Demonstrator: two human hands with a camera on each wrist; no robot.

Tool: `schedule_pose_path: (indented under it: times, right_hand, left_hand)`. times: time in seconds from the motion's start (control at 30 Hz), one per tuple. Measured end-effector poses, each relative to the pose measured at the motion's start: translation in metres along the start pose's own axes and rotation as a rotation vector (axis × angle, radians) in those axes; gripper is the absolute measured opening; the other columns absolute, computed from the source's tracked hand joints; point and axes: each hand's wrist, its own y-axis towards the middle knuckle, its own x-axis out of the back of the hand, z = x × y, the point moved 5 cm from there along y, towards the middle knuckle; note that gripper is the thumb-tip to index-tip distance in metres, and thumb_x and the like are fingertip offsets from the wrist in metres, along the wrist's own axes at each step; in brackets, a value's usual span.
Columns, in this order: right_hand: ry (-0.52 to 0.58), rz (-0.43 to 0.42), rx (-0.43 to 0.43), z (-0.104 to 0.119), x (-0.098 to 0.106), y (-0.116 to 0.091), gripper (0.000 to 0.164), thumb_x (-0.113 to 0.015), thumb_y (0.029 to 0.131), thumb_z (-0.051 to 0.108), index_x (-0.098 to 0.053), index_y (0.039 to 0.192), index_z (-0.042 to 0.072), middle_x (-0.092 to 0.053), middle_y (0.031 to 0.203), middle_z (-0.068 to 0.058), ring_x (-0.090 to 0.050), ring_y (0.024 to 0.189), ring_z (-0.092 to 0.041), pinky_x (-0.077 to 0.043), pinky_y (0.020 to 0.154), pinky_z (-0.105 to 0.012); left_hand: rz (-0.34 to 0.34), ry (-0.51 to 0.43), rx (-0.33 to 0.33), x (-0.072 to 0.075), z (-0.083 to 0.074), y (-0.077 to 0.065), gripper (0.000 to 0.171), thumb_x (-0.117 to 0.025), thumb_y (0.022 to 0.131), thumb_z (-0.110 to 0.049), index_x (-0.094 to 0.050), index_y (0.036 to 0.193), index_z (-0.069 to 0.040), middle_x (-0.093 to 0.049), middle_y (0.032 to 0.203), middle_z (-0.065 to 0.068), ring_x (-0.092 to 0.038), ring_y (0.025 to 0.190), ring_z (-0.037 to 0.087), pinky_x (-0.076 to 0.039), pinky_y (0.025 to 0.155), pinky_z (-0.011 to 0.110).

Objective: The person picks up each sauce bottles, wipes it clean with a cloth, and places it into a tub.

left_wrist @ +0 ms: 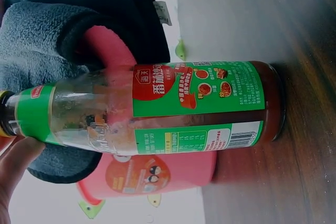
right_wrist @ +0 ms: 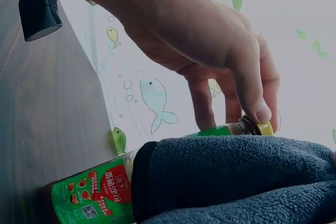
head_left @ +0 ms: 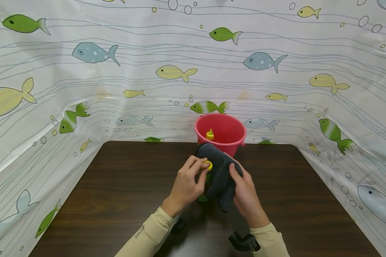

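Head view, lower centre: the left hand point(head_left: 186, 185) pinches the yellow cap point(head_left: 208, 165) of a sauce bottle point(left_wrist: 157, 111), probably to steady it upright. The right hand point(head_left: 246, 194) presses a grey cloth point(head_left: 220, 175) around the bottle's side, fingers curled over the fabric, seemingly to wipe the glass. The bottle stands on a dark wooden table point(head_left: 115, 185), just in front of a red bucket point(head_left: 223, 137) holding another yellow-capped bottle point(head_left: 209, 135). A fish-printed curtain point(head_left: 83, 71) fills the upper frame and both sides.
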Motion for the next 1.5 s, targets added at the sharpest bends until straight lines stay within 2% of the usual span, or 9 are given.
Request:
schedule_pose_path:
  times: [0.23,0.5,0.77,1.03,1.23,1.37,1.5]
  right_hand:
    - [-0.002,0.023,-0.014,-0.003,-0.002,-0.001,0.053,-0.043,0.115,0.037,-0.042,0.161,0.012,-0.053,0.153,0.002,-0.055,0.135,-0.012,-0.054,0.107,-0.024]
    - [0.007,0.07,-0.015,-0.005,-0.008,0.001,0.055,-0.041,0.115,0.041,-0.042,0.161,0.012,-0.048,0.159,-0.003,-0.052,0.138,-0.013,-0.053,0.109,-0.024]
    - [-0.013,0.069,-0.02,-0.006,-0.013,0.002,0.053,-0.042,0.115,0.04,-0.043,0.162,0.014,-0.047,0.161,-0.006,-0.055,0.137,-0.012,-0.054,0.108,-0.024]
    - [-0.097,0.056,-0.015,-0.01,-0.019,0.007,0.051,-0.048,0.113,0.033,-0.044,0.16,0.014,-0.046,0.163,-0.01,-0.052,0.139,-0.023,-0.056,0.105,-0.025]
    - [-0.136,0.081,-0.024,-0.02,-0.021,0.013,0.051,-0.048,0.113,0.034,-0.041,0.162,0.019,-0.044,0.166,-0.006,-0.044,0.148,-0.027,-0.051,0.112,-0.028]
    - [-0.157,0.076,-0.04,-0.028,-0.022,0.015,0.051,-0.046,0.113,0.039,-0.043,0.161,0.022,-0.047,0.163,-0.003,-0.045,0.147,-0.024,-0.047,0.118,-0.034]
    - [-0.203,0.059,-0.034,-0.034,-0.023,0.014,0.05,-0.045,0.114,0.041,-0.043,0.16,0.022,-0.052,0.159,-0.006,-0.05,0.142,-0.023,-0.046,0.115,-0.034]
  left_hand:
    - [0.002,-0.002,-0.005,0.0,-0.001,0.0,0.011,-0.075,0.094,-0.002,-0.074,0.106,-0.003,-0.067,0.109,0.011,-0.074,0.104,0.022,-0.064,0.088,0.028]
    - [-0.002,0.0,-0.008,0.001,-0.002,0.001,0.012,-0.075,0.093,-0.002,-0.074,0.105,-0.003,-0.067,0.109,0.011,-0.074,0.107,0.023,-0.064,0.09,0.03]
    - [0.007,0.009,0.006,0.0,-0.001,0.0,0.011,-0.075,0.095,-0.003,-0.074,0.106,-0.004,-0.066,0.108,0.01,-0.073,0.097,0.019,-0.064,0.088,0.029]
    - [-0.01,0.004,-0.007,0.001,-0.002,0.0,0.014,-0.076,0.094,-0.002,-0.075,0.107,-0.003,-0.066,0.105,0.009,-0.07,0.09,0.016,-0.065,0.084,0.029]
    - [-0.019,0.011,-0.015,0.001,-0.002,-0.001,0.014,-0.074,0.095,-0.002,-0.075,0.108,-0.003,-0.066,0.105,0.008,-0.067,0.086,0.014,-0.063,0.078,0.026]
    - [-0.021,0.014,-0.015,0.001,-0.001,0.0,0.013,-0.075,0.095,-0.003,-0.076,0.108,-0.003,-0.068,0.109,0.01,-0.071,0.094,0.017,-0.064,0.082,0.028]
    - [-0.023,0.02,-0.017,0.001,-0.001,0.0,0.013,-0.075,0.095,-0.003,-0.076,0.108,-0.003,-0.069,0.112,0.01,-0.073,0.103,0.021,-0.065,0.086,0.03]
